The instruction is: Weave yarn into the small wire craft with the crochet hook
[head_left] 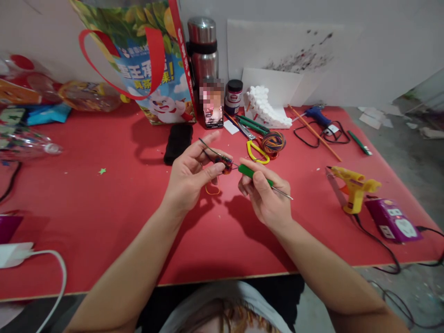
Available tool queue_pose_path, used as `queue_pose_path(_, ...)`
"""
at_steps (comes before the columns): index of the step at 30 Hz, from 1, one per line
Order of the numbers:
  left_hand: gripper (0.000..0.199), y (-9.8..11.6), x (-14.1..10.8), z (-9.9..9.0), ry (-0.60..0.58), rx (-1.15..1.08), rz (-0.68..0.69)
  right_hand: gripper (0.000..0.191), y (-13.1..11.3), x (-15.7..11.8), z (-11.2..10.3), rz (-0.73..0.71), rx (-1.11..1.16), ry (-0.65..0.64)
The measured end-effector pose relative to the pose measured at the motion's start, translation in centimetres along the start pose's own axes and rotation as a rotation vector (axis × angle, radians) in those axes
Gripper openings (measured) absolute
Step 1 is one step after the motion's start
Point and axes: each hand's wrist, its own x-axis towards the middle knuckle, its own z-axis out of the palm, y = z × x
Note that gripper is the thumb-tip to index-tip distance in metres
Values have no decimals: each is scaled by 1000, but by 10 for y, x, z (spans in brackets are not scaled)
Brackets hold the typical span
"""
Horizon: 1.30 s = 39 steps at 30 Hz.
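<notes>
Thumb and fingers of my left hand pinch a small dark multicoloured crochet piece. A strand of yarn runs over the raised left fingers, and an orange loop of yarn hangs below them. In my right hand is a crochet hook with a green handle. One metal end of it reaches the crochet piece; the other sticks out behind the fingers. Whether the tip is inside a stitch is too small to tell. Beyond my hands lies a wound bundle of multicoloured yarn, beside yellow-handled scissors.
Behind my hands are a black case, a propped phone, a jar, a steel flask and a large bag. A yellow glue gun and its cord lie right on the red table. A white cable crosses the left edge.
</notes>
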Motion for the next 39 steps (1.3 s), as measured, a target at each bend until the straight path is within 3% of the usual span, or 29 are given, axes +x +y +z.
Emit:
queue_pose_path(5, 61, 1, 0, -1, 27, 6, -24, 27, 1, 0, -1, -2, -24, -6)
queue_pose_path(13, 20, -2, -1, 1, 39, 7, -57, 27, 3, 1, -2, 28, 27, -23)
queue_pose_path(17, 18, -5, 1, 1, 48, -10, -51, 29, 2, 2, -2, 48, 24, -9)
queue_pose_path(27, 66, -5, 1, 4, -4, -132, -134, 29, 0, 1, 2, 100, 77, -8)
queue_pose_path(34, 90, -3, -3, 8, 33, 52, -35, 25, -1, 1, -2, 69, -47, -21)
queue_pose_path(39, 101, -4, -8, 15, 72, 118, 27, 26, 5, -3, 1, 23, -116, 35)
